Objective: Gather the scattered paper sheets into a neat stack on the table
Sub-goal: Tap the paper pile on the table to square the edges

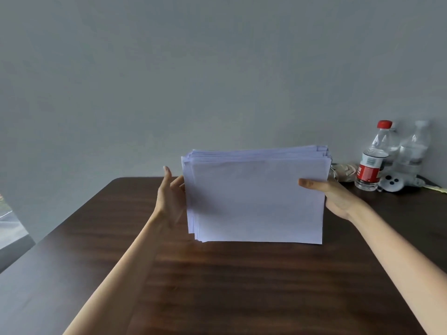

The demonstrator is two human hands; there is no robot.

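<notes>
A thick bundle of white paper sheets stands upright on its long bottom edge on the dark wooden table. Its top and left edges are uneven, with sheets sticking out. My right hand grips the bundle's right edge, thumb across the front sheet. My left hand is flat and open against the left edge, fingers pointing up; whether it presses the sheets or only touches them I cannot tell.
A water bottle with a red cap and red label and a second clear bottle stand at the back right by the grey wall. Small items, among them a white plug, lie beside them. The table's left edge runs diagonally.
</notes>
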